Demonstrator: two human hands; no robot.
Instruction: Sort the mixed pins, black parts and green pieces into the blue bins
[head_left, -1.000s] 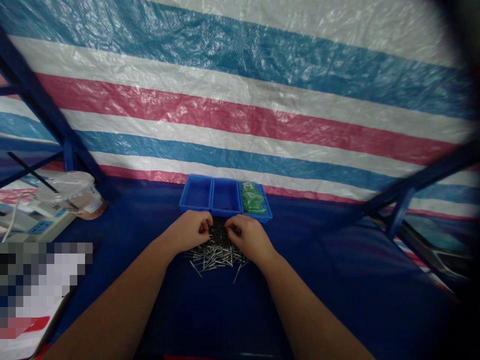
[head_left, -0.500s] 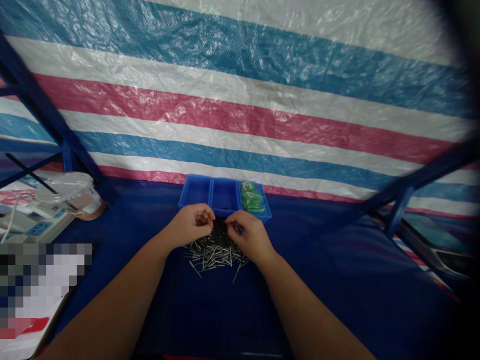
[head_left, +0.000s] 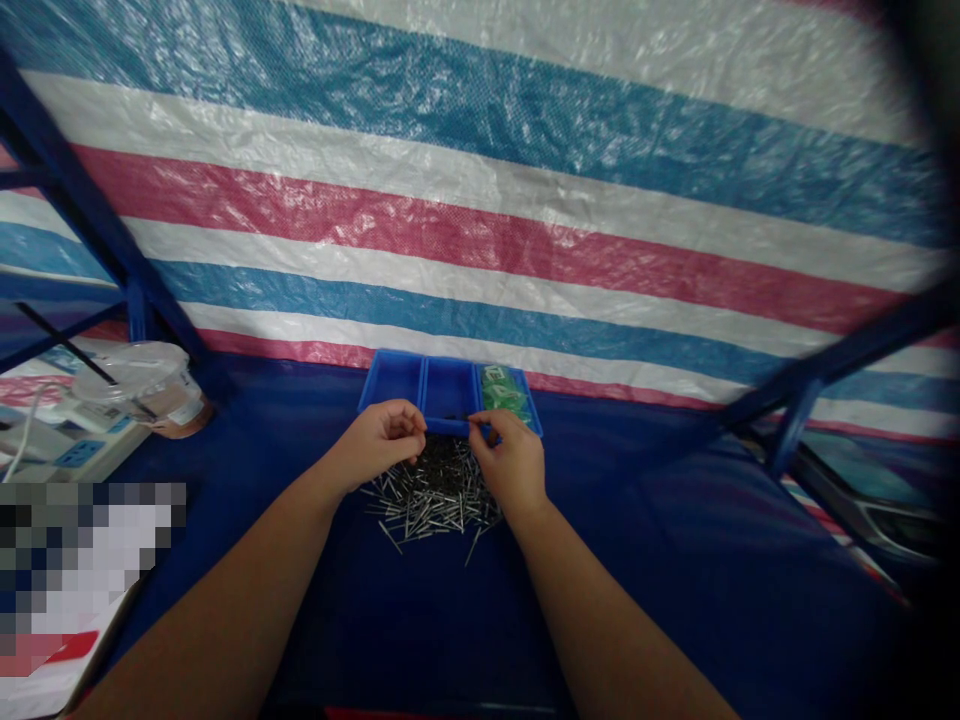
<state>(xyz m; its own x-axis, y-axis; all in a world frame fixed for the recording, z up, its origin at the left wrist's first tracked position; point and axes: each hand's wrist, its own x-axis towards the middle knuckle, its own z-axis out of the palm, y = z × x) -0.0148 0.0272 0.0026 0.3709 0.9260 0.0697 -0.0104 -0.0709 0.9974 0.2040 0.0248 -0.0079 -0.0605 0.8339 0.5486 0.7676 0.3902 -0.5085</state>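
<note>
A loose pile of thin metal pins (head_left: 439,500), dark towards the back and silvery in front, lies on the blue table. Over its left back edge is my left hand (head_left: 386,440), fingers curled and closed; what they hold, if anything, is too small to tell. My right hand (head_left: 514,460) pinches with thumb and forefinger at the pile's right back edge, and its hold is also too small to make out. Just behind both hands stands a blue tray (head_left: 424,390) with three compartments. Green packets (head_left: 505,393) fill the right compartment.
On the left are a lidded cup (head_left: 169,390) with a black straw and a power strip (head_left: 90,450). A blurred-out flat object lies nearer on the left. Blue metal bars (head_left: 795,420) flank the table, and a striped sheet (head_left: 480,230) hangs behind.
My right hand has moved slightly right and up, away from the pile's middle; the dark bits seen in its fingers before no longer show. My left hand has shifted slightly.
</note>
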